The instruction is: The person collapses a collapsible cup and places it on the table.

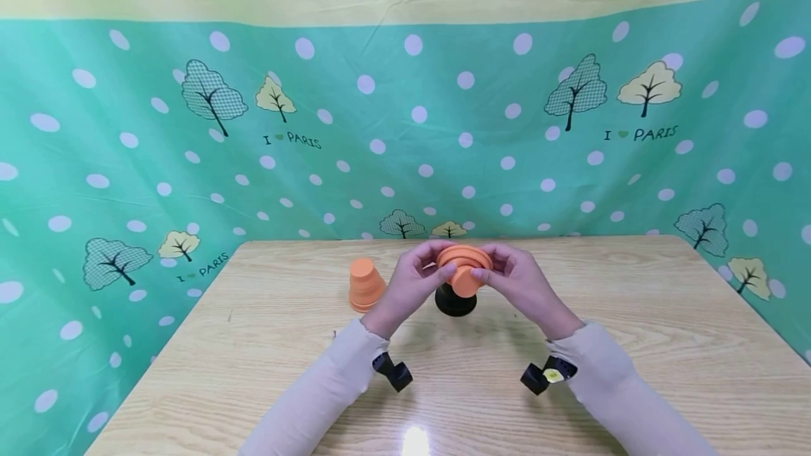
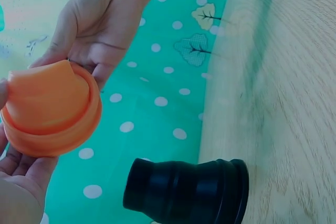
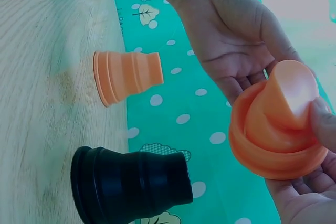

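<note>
An orange collapsible cup (image 1: 464, 257) is held up between both hands, partly folded, its narrow end tilted toward me. My left hand (image 1: 412, 283) grips its left side, with the thumb pressed near the narrow end. On the opposite side my right hand (image 1: 526, 290) grips it in the same way. Below and behind the held cup, a black collapsible cup (image 1: 456, 305) stands upside down on the table, extended; the right wrist view shows its stepped wall. Another orange collapsible cup (image 1: 365, 286) stands upside down to the left of my left hand.
The wooden table (image 1: 633, 322) spreads out around the cups. Behind it hangs a green dotted curtain (image 1: 465, 139) that also comes round both sides. A small black camera is strapped to each wrist.
</note>
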Available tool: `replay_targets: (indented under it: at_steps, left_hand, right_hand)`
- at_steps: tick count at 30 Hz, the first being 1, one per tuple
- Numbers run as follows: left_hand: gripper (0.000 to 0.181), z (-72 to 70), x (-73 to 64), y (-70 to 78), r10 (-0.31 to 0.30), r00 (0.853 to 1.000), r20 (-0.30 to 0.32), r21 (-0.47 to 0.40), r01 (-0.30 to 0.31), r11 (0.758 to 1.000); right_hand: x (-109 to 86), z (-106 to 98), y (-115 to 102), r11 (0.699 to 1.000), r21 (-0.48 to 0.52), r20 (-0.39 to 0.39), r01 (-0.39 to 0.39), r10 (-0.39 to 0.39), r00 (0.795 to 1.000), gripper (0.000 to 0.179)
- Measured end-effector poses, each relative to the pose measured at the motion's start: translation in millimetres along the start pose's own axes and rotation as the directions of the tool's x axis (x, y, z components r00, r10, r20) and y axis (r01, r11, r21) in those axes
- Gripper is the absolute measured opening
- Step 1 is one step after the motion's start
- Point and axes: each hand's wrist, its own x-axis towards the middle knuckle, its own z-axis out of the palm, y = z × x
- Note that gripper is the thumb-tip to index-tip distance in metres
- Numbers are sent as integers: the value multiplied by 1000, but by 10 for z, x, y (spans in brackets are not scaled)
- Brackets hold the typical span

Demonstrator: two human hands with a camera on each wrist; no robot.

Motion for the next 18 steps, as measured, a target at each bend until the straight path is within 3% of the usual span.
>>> replay_targets:
  at_steps: [13, 18]
  left_hand:
    - [26, 18, 4, -17, 37, 999, -2, 55, -37, 998]
    - [30, -6, 2, -31, 18, 1000, -7, 87, -17, 996]
  right_hand:
    - [9, -21, 19, 999, -32, 17, -13, 13, 1000, 30]
    - [5, -41, -7, 1000, -26, 48, -18, 19, 999, 29]
